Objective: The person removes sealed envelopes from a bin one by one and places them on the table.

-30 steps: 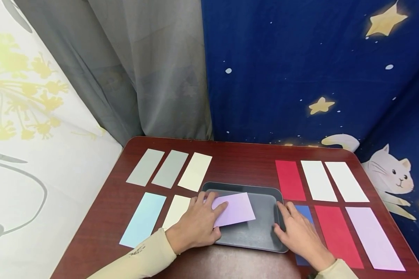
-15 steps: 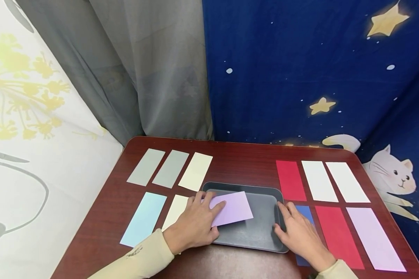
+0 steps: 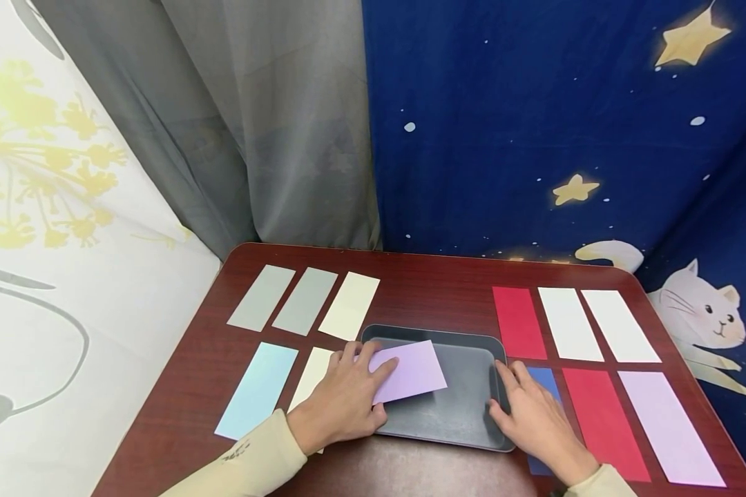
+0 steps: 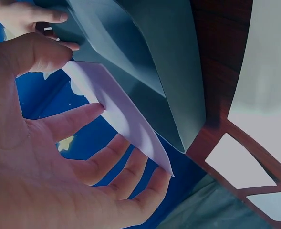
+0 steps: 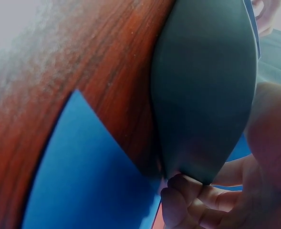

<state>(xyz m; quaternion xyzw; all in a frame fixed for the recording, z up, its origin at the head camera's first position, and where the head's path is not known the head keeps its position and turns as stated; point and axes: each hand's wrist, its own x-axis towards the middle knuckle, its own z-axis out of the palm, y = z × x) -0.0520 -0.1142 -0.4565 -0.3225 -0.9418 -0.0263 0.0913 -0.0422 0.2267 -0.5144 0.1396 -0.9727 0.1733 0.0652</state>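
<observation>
Tilted over the left half of a dark grey tray (image 3: 466, 393) is a lilac paper card (image 3: 418, 373). My left hand (image 3: 342, 397) grips it by its long edges, thumb on the near side and the index fingertip on its face. The left wrist view shows the card (image 4: 126, 105) bowed slightly between thumb and fingertips. My right hand (image 3: 537, 421) holds the tray's right end, thumb at the rim and fingers along the outer wall. In the right wrist view those fingers curl at the tray's corner, beside a blue card (image 5: 97, 176).
Left of the tray lie two grey-green cards (image 3: 304, 301), two cream cards (image 3: 349, 307), one partly under my left hand, and a light blue card (image 3: 257, 390). To its right lie two red cards (image 3: 603, 422), two white cards (image 3: 570, 324) and another lilac card (image 3: 671, 428).
My left hand has slid a little to the left, carrying the lilac card with it. My right hand and the tray stay in place.
</observation>
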